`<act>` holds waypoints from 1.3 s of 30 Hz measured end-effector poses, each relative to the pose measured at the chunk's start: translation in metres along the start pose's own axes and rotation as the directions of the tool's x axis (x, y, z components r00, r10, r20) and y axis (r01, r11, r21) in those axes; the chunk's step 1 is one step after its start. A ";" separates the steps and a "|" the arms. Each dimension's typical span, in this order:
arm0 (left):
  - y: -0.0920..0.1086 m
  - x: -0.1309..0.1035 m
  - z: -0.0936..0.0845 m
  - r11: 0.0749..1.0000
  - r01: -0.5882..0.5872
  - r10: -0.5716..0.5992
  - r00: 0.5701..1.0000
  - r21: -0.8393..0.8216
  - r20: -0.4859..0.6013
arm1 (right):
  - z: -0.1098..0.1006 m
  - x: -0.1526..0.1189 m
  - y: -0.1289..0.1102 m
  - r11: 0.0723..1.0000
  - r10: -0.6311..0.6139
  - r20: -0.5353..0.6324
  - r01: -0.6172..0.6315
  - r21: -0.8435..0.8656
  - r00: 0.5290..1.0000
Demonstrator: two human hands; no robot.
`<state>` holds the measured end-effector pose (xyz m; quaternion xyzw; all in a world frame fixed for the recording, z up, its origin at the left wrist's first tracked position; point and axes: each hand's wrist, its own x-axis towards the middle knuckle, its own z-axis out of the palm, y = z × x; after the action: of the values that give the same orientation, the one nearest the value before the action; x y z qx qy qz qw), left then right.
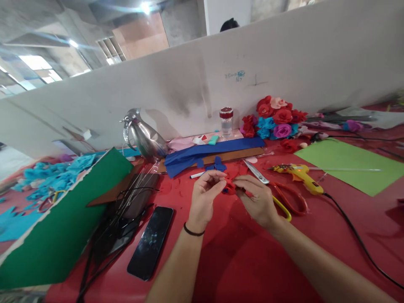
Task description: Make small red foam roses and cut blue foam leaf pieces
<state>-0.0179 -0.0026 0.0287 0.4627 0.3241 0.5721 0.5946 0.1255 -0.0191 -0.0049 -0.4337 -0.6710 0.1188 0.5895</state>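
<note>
Between my two hands is a small red paper flower (pixel 229 187) with a dark blue spot at its lower left. My left hand (pixel 206 193) pinches it from the left, thumb and fingers bent together. From the right, my right hand (pixel 255 197) closes its fingers on the flower's other edge. Just past the fingers lie blue paper pieces (pixel 216 164) and a white marker (pixel 197 175). Scissors (pixel 257 172) with red and yellow handles rest beside my right hand, partly hidden by it. A yellow glue gun (pixel 301 174) lies farther right.
A phone (pixel 150 242) and a green board (pixel 69 227) are at left. Behind stand a steel jug (pixel 145 136), a lidded jar (pixel 226 122) and a bunch of paper flowers (pixel 277 118). Blue paper strips (pixel 214 149) lie along the wall. Green paper (pixel 356 164) is at right; the glue gun's cord (pixel 356 240) trails frontward.
</note>
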 end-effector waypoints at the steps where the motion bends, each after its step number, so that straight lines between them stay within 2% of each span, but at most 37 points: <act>1: 0.000 0.000 -0.001 1.000 0.003 -0.003 1.000 0.013 0.002 | 0.000 0.000 0.001 1.000 0.008 0.014 -0.008 0.008 1.000; 6: 0.003 0.002 -0.003 0.997 0.038 -0.040 0.999 0.069 0.034 | 0.002 -0.002 0.004 0.999 0.030 0.053 -0.031 0.025 0.998; 10: 0.005 0.002 -0.002 0.998 0.058 -0.059 0.997 0.025 0.044 | 0.003 -0.002 0.005 0.996 0.072 0.107 -0.077 0.046 0.992; 13: 0.004 0.005 -0.003 0.998 0.029 -0.031 0.999 -0.051 -0.037 | 0.003 -0.001 0.004 0.984 0.141 0.120 -0.153 0.091 0.983; 15: 0.001 0.008 -0.006 0.999 0.013 -0.017 0.995 -0.046 -0.103 | 0.002 0.000 0.004 0.973 0.176 0.109 -0.190 0.132 0.978; 17: -0.004 0.010 -0.007 0.998 0.043 -0.039 0.994 0.042 -0.102 | 0.002 0.002 0.005 0.962 0.205 0.083 -0.216 0.167 0.975; 19: -0.009 0.011 -0.007 0.981 0.075 -0.068 0.997 0.177 -0.046 | 0.002 0.003 0.007 0.950 0.241 0.043 -0.244 0.197 0.970; 21: -0.014 0.010 -0.004 0.956 0.060 -0.067 0.998 0.289 0.016 | 0.002 0.004 0.009 0.931 0.282 0.014 -0.277 0.237 0.959; 25: -0.021 0.007 0.001 0.938 0.006 -0.019 0.999 0.346 0.035 | 0.004 0.004 0.009 0.862 0.386 0.034 -0.374 0.341 0.922; 29: -0.026 0.006 0.003 0.950 0.045 -0.050 0.999 0.308 0.008 | 0.007 0.003 0.006 0.770 0.474 0.097 -0.465 0.437 0.875; 33: -0.030 0.005 0.006 0.978 0.089 -0.093 0.996 0.188 0.015 | 0.009 0.002 0.005 0.704 0.531 0.116 -0.513 0.491 0.840; 39: -0.035 0.004 0.009 0.991 0.136 -0.136 0.990 -0.007 0.049 | 0.008 0.003 0.001 0.701 0.528 0.139 -0.522 0.486 0.838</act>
<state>0.0040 0.0025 -0.0001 0.4500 0.3374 0.5207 0.6423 0.1195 -0.0132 -0.0056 -0.4373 -0.4612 0.4506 0.6269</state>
